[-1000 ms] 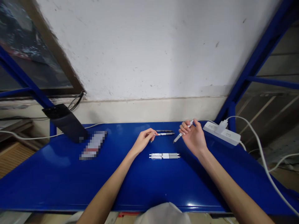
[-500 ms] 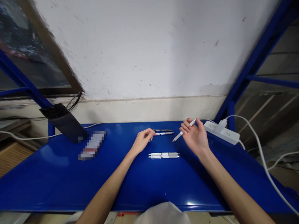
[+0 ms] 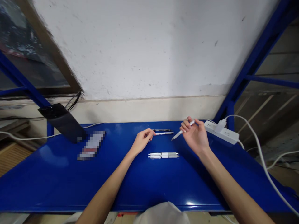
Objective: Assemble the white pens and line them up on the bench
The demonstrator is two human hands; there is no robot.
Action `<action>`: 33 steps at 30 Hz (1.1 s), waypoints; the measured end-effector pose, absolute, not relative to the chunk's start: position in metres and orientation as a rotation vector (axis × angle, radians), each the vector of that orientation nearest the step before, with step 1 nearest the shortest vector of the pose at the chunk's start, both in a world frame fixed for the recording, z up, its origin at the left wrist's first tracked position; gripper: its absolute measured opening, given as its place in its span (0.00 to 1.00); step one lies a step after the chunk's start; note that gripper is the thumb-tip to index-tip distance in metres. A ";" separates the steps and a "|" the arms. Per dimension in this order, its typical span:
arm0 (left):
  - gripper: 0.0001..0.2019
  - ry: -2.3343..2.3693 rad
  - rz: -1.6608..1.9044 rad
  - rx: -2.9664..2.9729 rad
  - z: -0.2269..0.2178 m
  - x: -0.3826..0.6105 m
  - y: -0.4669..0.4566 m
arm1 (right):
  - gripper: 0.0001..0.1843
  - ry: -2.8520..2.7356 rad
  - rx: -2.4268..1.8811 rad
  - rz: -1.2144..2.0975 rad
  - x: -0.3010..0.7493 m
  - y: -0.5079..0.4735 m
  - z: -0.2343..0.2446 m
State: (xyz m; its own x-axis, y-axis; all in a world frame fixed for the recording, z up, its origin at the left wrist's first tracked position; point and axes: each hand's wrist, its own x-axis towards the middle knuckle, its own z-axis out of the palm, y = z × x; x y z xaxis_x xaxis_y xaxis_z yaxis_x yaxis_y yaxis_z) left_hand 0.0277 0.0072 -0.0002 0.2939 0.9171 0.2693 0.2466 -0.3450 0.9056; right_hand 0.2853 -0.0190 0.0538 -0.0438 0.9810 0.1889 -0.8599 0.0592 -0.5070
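My right hand [image 3: 195, 135] is raised over the table, palm up, with its fingers curled round a white-and-grey pen [image 3: 178, 135]. That pen slants down to the left, tip lowest. To its left, my left hand [image 3: 143, 140] is closed in a pinch at the left end of a white pen [image 3: 163, 133], which points right. Just behind this one lies a dark pen [image 3: 163, 130]. Two white pens with grey grips [image 3: 163, 155] lie side by side on the blue table [image 3: 168, 183], nearer to me than both hands.
A white power strip [image 3: 226, 133] with a plug and cable is at the right. On the left stand a black box-like device [image 3: 63, 121] and a blurred-out flat item [image 3: 92, 145]. The wall [image 3: 149, 56] rises behind the table, with blue frame posts on both sides.
The pen in my right hand has tipped slightly, its tip shifting a little left and up. My left hand and the pens on the table stay essentially where they were.
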 end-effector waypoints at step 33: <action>0.17 1.077 1.042 1.818 -0.001 0.029 0.005 | 0.11 -0.668 -0.295 1.442 0.284 -0.021 0.056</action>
